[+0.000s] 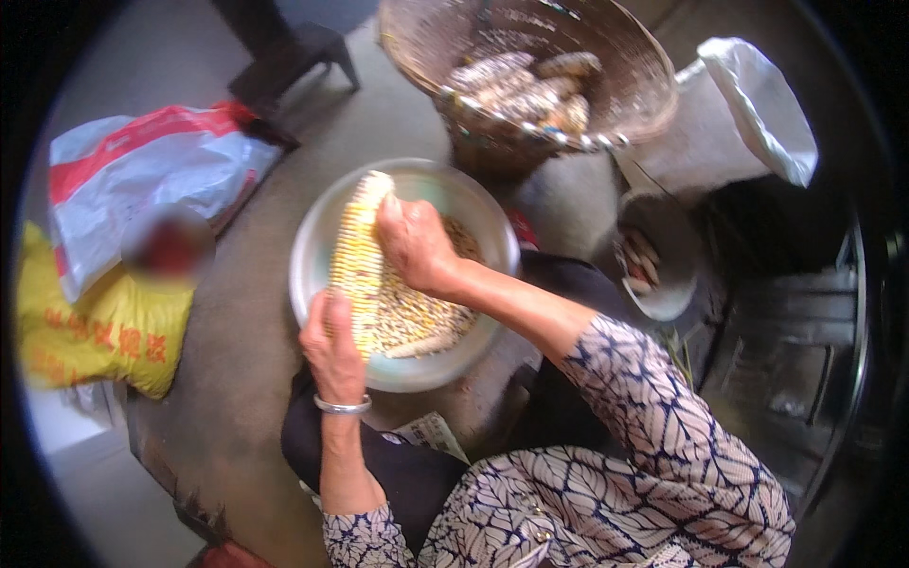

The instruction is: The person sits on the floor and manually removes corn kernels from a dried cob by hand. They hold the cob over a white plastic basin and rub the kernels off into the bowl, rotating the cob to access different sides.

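Note:
A large ear of dried yellow corn is held tilted over a pale round basin. My left hand, with a silver bangle at the wrist, grips its lower end. Near the upper end my right hand is pressed against the ear's side, its fingers curled and partly hidden. Loose corn kernels cover much of the basin's bottom. Among them, at the near side, lies a pale, slim piece, perhaps a bare cob.
Beyond the basin stands a woven basket with several ears of corn. To its right are an open white sack and a bucket holding pale pieces. A white-red bag, a yellow bag and a dark stool stand left.

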The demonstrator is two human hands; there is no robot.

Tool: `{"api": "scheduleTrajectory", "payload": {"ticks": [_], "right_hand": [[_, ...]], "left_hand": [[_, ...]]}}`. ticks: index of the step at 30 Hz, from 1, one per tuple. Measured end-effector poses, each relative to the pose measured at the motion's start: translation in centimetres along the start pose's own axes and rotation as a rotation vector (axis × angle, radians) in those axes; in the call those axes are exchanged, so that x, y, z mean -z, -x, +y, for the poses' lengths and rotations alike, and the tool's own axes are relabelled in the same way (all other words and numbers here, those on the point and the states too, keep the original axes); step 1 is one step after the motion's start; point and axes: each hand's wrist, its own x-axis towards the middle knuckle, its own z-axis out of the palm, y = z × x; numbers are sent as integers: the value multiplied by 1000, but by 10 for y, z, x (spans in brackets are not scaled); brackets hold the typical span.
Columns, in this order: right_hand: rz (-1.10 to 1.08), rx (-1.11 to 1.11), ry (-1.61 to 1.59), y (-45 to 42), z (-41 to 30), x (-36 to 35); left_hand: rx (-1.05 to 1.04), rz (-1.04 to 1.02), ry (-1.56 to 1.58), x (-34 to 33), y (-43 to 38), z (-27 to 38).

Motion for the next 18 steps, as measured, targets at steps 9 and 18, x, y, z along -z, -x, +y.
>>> {"api": "scheduleTrajectory", "payload": {"ticks": [9, 18], "right_hand": [[108, -114, -623, 0, -13, -2], [61, 70, -329, 6, -11, 4]], "left_hand": [[103, 59, 69, -9, 9, 9], [17, 46, 45, -16, 12, 4]]}}
